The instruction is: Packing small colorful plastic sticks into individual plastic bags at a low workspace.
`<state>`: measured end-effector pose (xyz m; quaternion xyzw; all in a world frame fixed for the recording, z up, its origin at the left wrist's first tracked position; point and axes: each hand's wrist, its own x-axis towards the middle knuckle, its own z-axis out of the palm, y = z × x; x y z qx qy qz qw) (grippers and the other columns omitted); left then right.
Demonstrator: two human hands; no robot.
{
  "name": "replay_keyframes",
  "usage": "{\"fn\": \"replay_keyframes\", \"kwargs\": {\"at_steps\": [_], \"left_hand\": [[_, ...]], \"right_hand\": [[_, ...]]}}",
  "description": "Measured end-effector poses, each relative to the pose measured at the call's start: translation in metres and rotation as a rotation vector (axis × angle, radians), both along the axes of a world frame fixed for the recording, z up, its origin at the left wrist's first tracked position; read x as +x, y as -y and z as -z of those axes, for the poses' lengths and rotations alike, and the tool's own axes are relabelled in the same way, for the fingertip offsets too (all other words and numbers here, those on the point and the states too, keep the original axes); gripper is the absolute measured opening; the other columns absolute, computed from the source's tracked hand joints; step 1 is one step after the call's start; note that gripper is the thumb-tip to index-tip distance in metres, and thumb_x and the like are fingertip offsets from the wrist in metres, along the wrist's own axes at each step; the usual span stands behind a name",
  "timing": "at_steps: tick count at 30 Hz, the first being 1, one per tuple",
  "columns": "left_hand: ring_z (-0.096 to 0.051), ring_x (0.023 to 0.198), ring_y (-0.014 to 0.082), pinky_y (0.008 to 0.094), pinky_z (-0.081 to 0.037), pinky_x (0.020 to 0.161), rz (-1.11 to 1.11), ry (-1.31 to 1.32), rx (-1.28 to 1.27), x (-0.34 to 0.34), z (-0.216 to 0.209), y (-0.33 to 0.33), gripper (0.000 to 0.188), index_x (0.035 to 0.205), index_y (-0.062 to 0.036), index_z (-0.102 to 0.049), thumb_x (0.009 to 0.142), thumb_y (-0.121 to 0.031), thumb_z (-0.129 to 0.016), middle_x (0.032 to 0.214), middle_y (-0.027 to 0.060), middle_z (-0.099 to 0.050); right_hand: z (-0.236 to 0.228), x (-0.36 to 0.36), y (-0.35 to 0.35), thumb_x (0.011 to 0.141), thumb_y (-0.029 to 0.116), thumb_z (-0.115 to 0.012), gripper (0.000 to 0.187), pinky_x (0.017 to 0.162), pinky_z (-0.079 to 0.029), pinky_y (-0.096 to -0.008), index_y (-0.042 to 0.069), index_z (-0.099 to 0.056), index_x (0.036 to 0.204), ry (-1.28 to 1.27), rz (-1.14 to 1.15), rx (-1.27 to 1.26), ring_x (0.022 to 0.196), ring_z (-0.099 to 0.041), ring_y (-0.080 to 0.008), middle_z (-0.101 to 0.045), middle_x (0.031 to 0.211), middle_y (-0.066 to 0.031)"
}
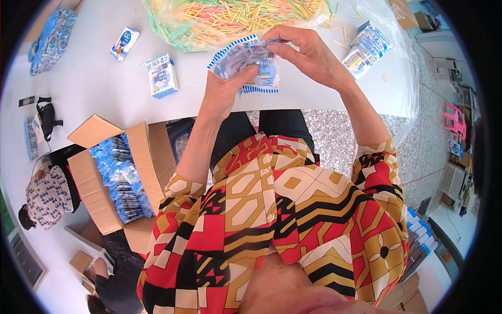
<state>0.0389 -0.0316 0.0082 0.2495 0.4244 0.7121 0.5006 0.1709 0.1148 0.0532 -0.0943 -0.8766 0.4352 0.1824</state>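
Observation:
Over the near part of the white table (204,99), my left hand (222,94) is closed round a bunch of clear plastic packets (269,76) with blue-and-white striped edges, its thumb lying across them. My right hand (314,57) pinches the upper right edge of the same bunch between thumb and fingers. How many packets there are cannot be told, since they overlap. Just beyond both hands lies a large clear plastic bag, spread out, with a heap of thin yellow, pink and green sticks (251,15).
Left on the table are a small box (125,43), a striped packet (162,76) and a pile of blue packets (52,42). More striped packets (367,49) lie right, near loose sticks. An open cardboard box (94,193) of blue packets stands lower left. Two other people are at the left.

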Motion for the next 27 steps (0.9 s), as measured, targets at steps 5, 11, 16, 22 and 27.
{"fn": "replay_keyframes", "kwargs": {"at_steps": [5, 11, 16, 22, 27], "left_hand": [[-0.06, 0.091, 0.0144, 0.0293, -0.05, 0.08, -0.035, -0.034, 0.009, 0.0, -0.002, -0.001, 0.039, 0.112, -0.0018, -0.057, 0.075, -0.001, -0.07, 0.101, 0.0064, -0.063], [-0.06, 0.086, 0.0135, 0.0276, -0.05, 0.075, -0.06, -0.048, -0.001, -0.003, -0.001, -0.003, 0.038, 0.107, -0.0014, -0.058, 0.072, 0.001, -0.071, 0.097, 0.0056, -0.063], [-0.06, 0.081, 0.0123, 0.0268, -0.05, 0.072, -0.1, -0.064, 0.0, 0.001, -0.005, -0.004, 0.036, 0.105, 0.0001, -0.059, 0.071, 0.002, -0.072, 0.093, 0.0052, -0.064], [-0.06, 0.076, 0.01, 0.0241, -0.049, 0.068, -0.183, -0.268, -0.138, 0.004, -0.002, 0.003, 0.026, 0.096, 0.0013, -0.063, 0.072, -0.001, -0.072, 0.086, 0.0047, -0.065], [-0.059, 0.075, 0.0094, 0.0236, -0.047, 0.066, -0.169, -0.216, -0.09, 0.005, 0.002, 0.002, 0.024, 0.096, 0.0006, -0.063, 0.073, -0.002, -0.072, 0.086, 0.0041, -0.065]], "right_hand": [[-0.003, -0.001, 0.001, 0.085, 0.012, -0.06, 0.018, 0.076, -0.044, -0.0271, 0.003, -0.058, 0.1, -0.046, 0.028, 0.027, 0.083, -0.054, -0.0131, -0.058, 0.093, -0.0039], [-0.026, 0.002, 0.012, 0.072, 0.007, -0.073, 0.027, 0.073, -0.045, -0.0262, 0.005, -0.061, 0.097, -0.222, 0.079, 0.204, 0.082, -0.055, -0.0132, -0.057, 0.099, -0.0036], [-0.026, 0.002, 0.019, 0.069, 0.005, -0.073, 0.021, 0.066, -0.049, -0.029, 0.006, -0.064, 0.088, -0.301, 0.046, 0.548, 0.081, -0.059, -0.02, -0.059, 0.095, -0.0072], [-0.019, 0.001, 0.026, 0.073, 0.009, -0.067, 0.01, 0.061, -0.052, -0.0302, 0.006, -0.062, 0.082, -0.255, 0.053, 0.627, 0.077, -0.062, -0.0209, -0.059, 0.099, -0.0046], [-0.013, -0.001, 0.027, 0.077, 0.01, -0.065, 0.009, 0.059, -0.049, -0.028, 0.006, -0.059, 0.082, -0.208, 0.025, 0.451, 0.069, -0.06, -0.0185, -0.058, 0.099, -0.0039]]}}
